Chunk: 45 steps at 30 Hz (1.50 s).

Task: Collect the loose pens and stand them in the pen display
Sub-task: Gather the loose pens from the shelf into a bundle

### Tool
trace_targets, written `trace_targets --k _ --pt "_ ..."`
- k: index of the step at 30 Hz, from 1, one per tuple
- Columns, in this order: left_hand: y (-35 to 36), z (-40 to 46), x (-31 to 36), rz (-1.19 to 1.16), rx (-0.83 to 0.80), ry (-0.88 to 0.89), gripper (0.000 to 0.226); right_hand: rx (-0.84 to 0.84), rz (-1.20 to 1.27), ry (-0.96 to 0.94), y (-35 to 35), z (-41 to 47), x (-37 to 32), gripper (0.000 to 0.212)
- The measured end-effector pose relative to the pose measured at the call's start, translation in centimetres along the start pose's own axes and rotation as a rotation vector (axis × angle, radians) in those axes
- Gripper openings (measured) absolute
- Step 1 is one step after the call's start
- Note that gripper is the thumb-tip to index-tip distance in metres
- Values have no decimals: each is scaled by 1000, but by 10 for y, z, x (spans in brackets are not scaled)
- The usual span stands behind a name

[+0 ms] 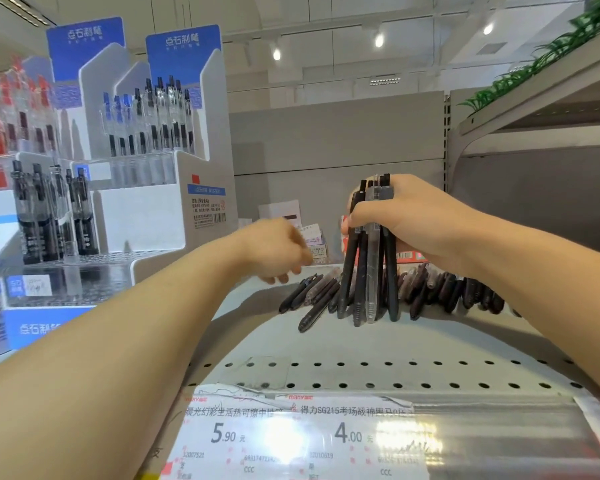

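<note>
Grey perforated shop shelf (361, 344), store ceiling spotlights above. Right hand (406, 220) grips upright bundle of pens (369, 271), tips touching shelf. Loose pens (440, 289) lie in row behind bundle, 3 to 9 o'clock. Left hand (274, 251), blurred, fingers loosely curled, holding nothing, at 9 o'clock of bundle. Pen display (146, 161) at 10 o'clock. Price labels (291, 434) read "5.90", "4.00".

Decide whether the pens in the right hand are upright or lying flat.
Upright. The right hand grips the bundle of pens vertically, lower ends at the shelf.
</note>
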<state>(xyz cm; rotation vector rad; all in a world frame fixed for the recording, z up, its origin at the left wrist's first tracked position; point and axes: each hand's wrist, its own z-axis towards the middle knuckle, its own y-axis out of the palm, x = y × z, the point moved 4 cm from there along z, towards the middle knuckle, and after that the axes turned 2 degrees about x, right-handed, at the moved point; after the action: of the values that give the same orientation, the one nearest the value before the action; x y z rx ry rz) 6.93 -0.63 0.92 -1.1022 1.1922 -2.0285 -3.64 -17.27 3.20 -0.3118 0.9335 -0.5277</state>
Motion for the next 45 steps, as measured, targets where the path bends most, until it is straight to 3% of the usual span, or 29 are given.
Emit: trace_targets --k 3,10,13,15,18,20,22,26,29,35,38,41,45 --pt "19 11 -15 168 -153 -157 28 -8 47 7 3 -3 0 12" --pt "19 17 -20 122 -179 -256 26 -135 252 107 14 -5 3 38" --pt "12 11 -20 128 -133 -257 25 -159 240 124 17 -4 5 38" --pt "3 8 -16 46 -48 -214 22 -182 219 133 17 -5 7 27" --pt "-15 -2 -3 -310 45 -56 17 -201 195 148 18 -6 8 9" --pt "-23 -12 9 -550 29 72 23 -162 183 158 16 -4 10 8" --pt "-23 -20 22 -603 -35 170 28 -118 167 172 14 -3 12 8" --pt "-13 -29 36 -525 -156 245 33 -72 137 182 10 -2 15 14" --pt "-11 -29 41 -461 -126 259 28 -59 158 170 6 -1 13 1" --pt "-9 -29 50 -260 -47 352 19 -72 154 144 6 -2 9 14" --pt "-13 -22 34 -321 -69 239 21 -42 140 137 7 -2 9 11" --pt "-12 -4 0 4 46 48 21 -54 186 157 8 -2 10 17" --pt "7 6 -28 239 -163 -190 29 -124 250 142 12 -4 8 18"
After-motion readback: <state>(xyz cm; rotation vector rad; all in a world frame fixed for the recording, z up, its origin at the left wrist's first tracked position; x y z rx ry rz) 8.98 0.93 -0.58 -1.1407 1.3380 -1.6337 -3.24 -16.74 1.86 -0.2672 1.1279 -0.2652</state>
